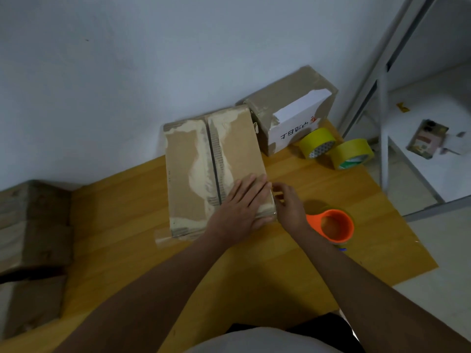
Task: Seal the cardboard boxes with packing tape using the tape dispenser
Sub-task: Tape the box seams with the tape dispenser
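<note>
A flat cardboard box (193,171) lies on the wooden table (122,225), its two top flaps meeting at a centre seam, with torn pale patches on the surface. My left hand (239,212) presses flat on the near right corner of the box, fingers straight. My right hand (288,202) is at the box's right edge, fingers curled, pinching what looks like clear tape there. An orange tape dispenser (334,225) stands on the table just right of my right wrist. A strip of clear tape (163,236) hangs off the box's near left corner.
A second taped box (293,115) with a white label stands against the wall behind. Two yellow tape rolls (317,142) (353,154) sit at the table's far right. Stacked cardboard boxes (33,225) stand at the left. A metal shelf frame (382,123) rises beyond the right edge.
</note>
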A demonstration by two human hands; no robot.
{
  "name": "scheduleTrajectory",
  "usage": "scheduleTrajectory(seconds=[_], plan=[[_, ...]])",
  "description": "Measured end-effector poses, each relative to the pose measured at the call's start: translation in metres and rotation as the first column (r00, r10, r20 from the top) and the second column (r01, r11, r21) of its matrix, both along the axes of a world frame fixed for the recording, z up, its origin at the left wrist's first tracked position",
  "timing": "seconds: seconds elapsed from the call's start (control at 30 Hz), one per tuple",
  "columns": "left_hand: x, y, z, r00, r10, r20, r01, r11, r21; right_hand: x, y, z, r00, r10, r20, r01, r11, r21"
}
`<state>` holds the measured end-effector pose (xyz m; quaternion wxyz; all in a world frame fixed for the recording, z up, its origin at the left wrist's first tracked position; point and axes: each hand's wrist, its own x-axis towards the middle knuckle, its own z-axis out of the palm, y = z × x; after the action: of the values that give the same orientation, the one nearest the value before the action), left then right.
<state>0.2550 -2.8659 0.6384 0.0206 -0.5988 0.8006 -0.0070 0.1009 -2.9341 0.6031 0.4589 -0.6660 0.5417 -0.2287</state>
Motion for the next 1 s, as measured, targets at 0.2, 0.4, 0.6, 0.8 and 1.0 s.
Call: scheduleTrajectory(seconds=[0.2,0.4,0.6,0.8,1.0], plan=[[0.000,0.000,-0.003,1.000,0.002,0.005,-0.002,1.000,0.009,-0.024,0.049,0.022,0.969,-0.141,0.203,0.126,0.989,0.082],[0.000,-0.002,-0.003,1.000,-0.001,0.011,0.001,1.000,0.020,-0.025,0.058,0.031,0.983,0.171,0.059,-0.167,0.983,-0.077],[-0.001,-0.002,0.000,1.000,-0.008,0.004,0.008,1.000,0.026,-0.038,0.013,0.032,0.919,0.370,-0.132,-0.389,0.905,-0.172],[0.000,-0.004,0.006,0.999,0.012,-0.035,-0.009,0.997,0.075,-0.030,0.015,0.033,0.907,0.355,-0.225,-0.396,0.902,-0.174],[0.010,-0.010,0.030,0.978,0.037,-0.207,0.016,0.969,0.247,-0.026,0.030,0.048,0.944,0.294,-0.151,-0.318,0.932,-0.172]])
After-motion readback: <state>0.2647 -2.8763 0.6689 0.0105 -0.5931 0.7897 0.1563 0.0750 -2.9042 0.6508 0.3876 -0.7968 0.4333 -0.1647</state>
